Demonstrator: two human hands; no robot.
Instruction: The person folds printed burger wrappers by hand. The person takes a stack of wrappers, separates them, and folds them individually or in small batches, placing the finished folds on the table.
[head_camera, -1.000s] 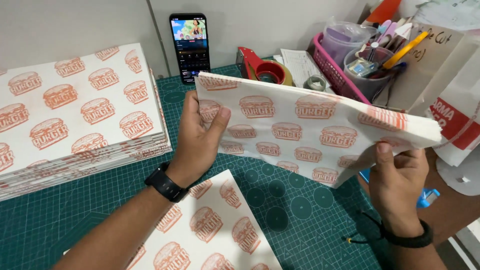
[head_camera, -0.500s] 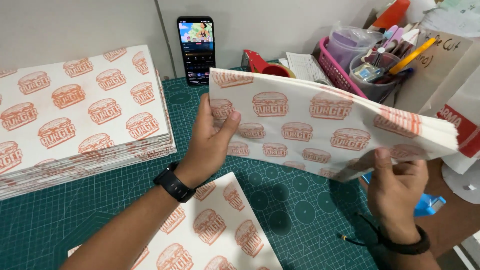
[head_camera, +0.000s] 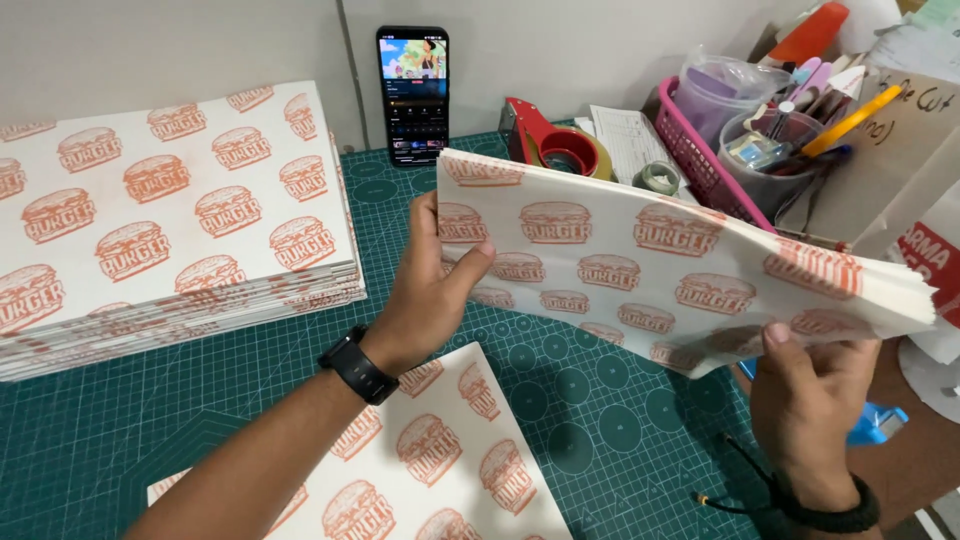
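Both hands clamp the thick white stack of burger-print paper sheets: left hand pinching its 9 o'clock end, right hand at 4 o'clock, long axis running between them.

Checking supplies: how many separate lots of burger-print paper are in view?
3: a tall stack at left, a bundle held in both hands, and sheets lying on the mat; more may be hidden.

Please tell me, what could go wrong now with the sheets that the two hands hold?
The right hand pinches only a corner of the paper bundle, so sheets might fan out and slip. The left hand holds the other end. The bundle hangs close to the pink basket and could knock it.
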